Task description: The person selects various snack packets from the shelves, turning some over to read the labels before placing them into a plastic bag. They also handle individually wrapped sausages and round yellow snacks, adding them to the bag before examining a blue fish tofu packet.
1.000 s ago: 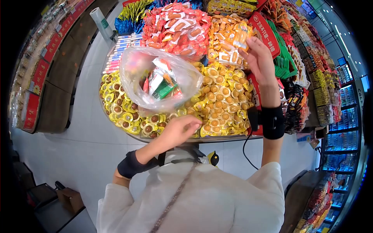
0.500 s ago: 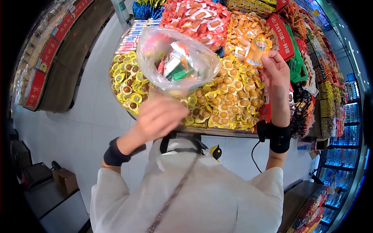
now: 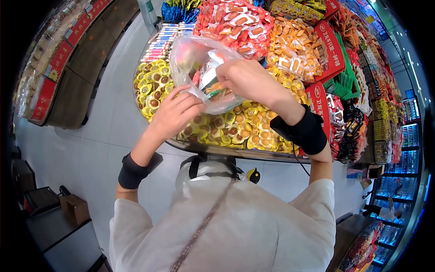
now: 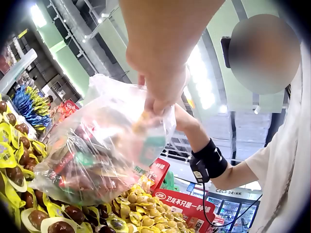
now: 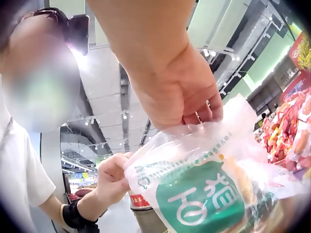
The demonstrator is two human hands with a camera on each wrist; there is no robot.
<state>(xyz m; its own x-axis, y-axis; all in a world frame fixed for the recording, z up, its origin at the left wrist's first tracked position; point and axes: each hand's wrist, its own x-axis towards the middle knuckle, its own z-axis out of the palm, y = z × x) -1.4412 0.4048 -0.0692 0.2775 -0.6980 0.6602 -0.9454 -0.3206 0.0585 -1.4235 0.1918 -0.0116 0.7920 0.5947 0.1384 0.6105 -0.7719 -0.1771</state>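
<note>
A clear plastic bag (image 3: 181,61), partly filled with wrapped snacks, rests open-mouthed on the heap of yellow-wrapped snacks. At its near left rim my left hand (image 3: 179,111) pinches the plastic between thumb and fingers. From the right, my right hand (image 3: 249,79) reaches down into the mouth, fingers curled and partly hidden. An orange snack packet (image 3: 220,85) shows at those fingertips, among a green packet and red and white ones. In the right wrist view, green print (image 5: 199,199) covers the bag's side below my right hand (image 5: 170,92).
Yellow-wrapped snacks (image 3: 265,131) fill the front of the display table. Behind lie red packets (image 3: 235,22), orange packets (image 3: 294,45) and white sticks (image 3: 163,43). Red signboards (image 3: 321,106) stand along the right. A cable (image 3: 301,165) hangs from my right wristband.
My right hand has brought the orange packet from the orange pile leftward into the bag's mouth. My left hand has risen from below the bag and taken hold of its rim.
</note>
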